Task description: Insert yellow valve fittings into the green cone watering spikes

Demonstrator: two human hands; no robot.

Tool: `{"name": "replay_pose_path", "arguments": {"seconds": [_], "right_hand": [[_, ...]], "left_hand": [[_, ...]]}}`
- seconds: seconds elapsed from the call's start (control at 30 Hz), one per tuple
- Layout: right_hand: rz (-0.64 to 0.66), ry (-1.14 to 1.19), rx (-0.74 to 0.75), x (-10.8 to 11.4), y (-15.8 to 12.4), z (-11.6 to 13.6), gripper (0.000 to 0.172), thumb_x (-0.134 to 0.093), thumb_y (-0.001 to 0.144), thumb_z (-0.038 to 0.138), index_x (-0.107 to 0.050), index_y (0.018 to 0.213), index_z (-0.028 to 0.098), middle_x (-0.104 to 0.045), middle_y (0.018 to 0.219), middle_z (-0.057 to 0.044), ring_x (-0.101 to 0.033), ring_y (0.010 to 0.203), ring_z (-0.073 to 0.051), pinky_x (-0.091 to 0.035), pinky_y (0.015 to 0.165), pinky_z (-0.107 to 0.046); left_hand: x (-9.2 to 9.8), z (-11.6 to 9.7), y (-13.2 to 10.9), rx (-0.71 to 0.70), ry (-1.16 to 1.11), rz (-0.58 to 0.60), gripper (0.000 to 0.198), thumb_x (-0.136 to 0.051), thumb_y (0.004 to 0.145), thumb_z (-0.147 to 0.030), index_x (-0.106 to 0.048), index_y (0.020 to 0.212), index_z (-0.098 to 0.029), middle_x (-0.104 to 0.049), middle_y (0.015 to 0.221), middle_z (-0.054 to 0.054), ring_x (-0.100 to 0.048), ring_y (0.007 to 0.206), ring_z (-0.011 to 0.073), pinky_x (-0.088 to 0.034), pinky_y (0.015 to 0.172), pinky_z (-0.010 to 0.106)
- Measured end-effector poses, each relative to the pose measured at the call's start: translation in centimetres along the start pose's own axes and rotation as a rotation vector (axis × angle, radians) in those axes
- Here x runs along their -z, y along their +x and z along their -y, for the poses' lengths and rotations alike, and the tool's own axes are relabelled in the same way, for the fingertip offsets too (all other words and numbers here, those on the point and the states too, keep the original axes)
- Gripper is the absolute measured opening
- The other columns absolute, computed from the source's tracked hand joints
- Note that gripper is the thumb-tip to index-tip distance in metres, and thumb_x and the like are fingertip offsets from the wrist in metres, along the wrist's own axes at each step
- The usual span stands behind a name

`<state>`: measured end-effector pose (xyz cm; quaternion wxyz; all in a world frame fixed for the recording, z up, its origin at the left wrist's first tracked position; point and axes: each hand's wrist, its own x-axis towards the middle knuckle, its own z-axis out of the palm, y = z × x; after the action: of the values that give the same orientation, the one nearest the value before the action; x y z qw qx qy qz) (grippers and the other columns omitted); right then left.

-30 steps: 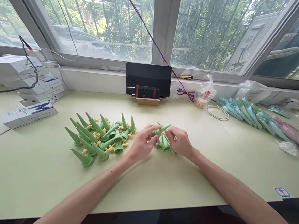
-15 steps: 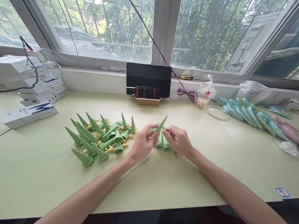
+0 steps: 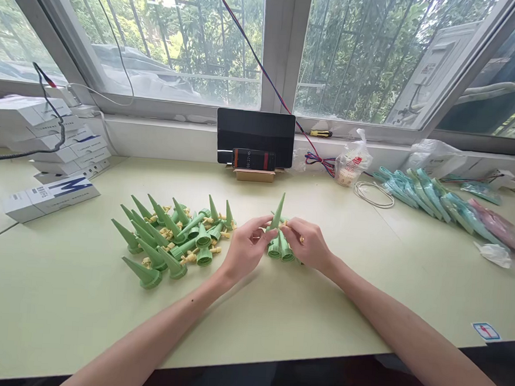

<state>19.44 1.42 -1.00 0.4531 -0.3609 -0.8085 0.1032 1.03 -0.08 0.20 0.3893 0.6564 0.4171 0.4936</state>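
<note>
A green cone-shaped nozzle (image 3: 277, 211) points upward from the fingers of my left hand (image 3: 248, 243), which is closed around its wide base. Beside it, my right hand (image 3: 307, 242) is closed in a pinch, with bits of a small yellow plastic fitting (image 3: 302, 239) showing between its fingers. Under and between both hands lie a few more green nozzles (image 3: 286, 254), their round open ends facing me. To the left spreads a pile of green nozzles (image 3: 176, 266), several standing on their bases and others lying down, with yellow fittings (image 3: 190, 257) among them.
Stacked white boxes (image 3: 70, 152) and a single box (image 3: 52, 196) sit at the left. Behind my hands a tablet (image 3: 255, 131) leans, with a phone (image 3: 254, 159) in front. A plastic bag (image 3: 352, 161), a white cable (image 3: 374, 195) and teal packets (image 3: 420, 192) lie at right.
The nozzle in my left hand has tipped more upright, its point shifting slightly left and up. My right hand stays close to it, nearly in the same place.
</note>
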Motion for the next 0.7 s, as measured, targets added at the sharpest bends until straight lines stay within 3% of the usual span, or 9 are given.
{"name": "replay_pose_path", "arguments": {"seconds": [0.2, 0.43, 0.63, 0.7], "right_hand": [[0.026, -0.009, 0.062, 0.0, -0.2, -0.1, 0.032, -0.044, 0.101, 0.025, -0.037, 0.069, 0.021, -0.040, 0.063, 0.002, -0.035, 0.058, -0.013, -0.033, 0.057, -0.027], [0.042, -0.047, 0.110, -0.2, -0.3, -0.2, 0.029, -0.042, 0.101, 0.024, -0.040, 0.072, 0.021, -0.042, 0.064, 0.002, -0.035, 0.057, -0.013, -0.035, 0.059, -0.027], [0.063, -0.107, 0.143, 0.1, -0.1, 0.2, 0.029, -0.037, 0.103, 0.028, -0.048, 0.077, 0.022, -0.050, 0.070, -0.002, -0.040, 0.059, -0.014, -0.036, 0.058, -0.027], [0.067, -0.133, 0.164, 0.2, -0.1, 0.4, 0.030, -0.035, 0.103, 0.028, -0.050, 0.079, 0.021, -0.054, 0.073, -0.004, -0.041, 0.059, -0.014, -0.037, 0.058, -0.027]], "left_hand": [[0.0, 0.2, 0.1, 0.032, -0.081, -0.001, 0.037, -0.067, 0.084, -0.043, -0.070, 0.111, -0.017, -0.067, 0.086, 0.006, -0.054, 0.056, 0.0099, -0.042, 0.047, 0.022], [0.2, -0.9, 0.1, 0.172, -0.195, -0.006, 0.039, -0.075, 0.076, -0.046, -0.070, 0.098, -0.015, -0.058, 0.069, 0.000, -0.038, 0.046, 0.0049, -0.033, 0.042, 0.021], [0.7, -1.6, 0.2, 0.322, -0.316, 0.075, 0.034, -0.075, 0.075, -0.048, -0.069, 0.084, -0.015, -0.030, 0.049, -0.007, -0.024, 0.045, 0.0050, -0.018, 0.042, 0.021], [0.9, -1.4, 0.3, 0.355, -0.364, 0.117, 0.033, -0.074, 0.077, -0.048, -0.067, 0.082, -0.016, -0.028, 0.048, -0.008, -0.021, 0.043, 0.0048, -0.015, 0.043, 0.022]]}}
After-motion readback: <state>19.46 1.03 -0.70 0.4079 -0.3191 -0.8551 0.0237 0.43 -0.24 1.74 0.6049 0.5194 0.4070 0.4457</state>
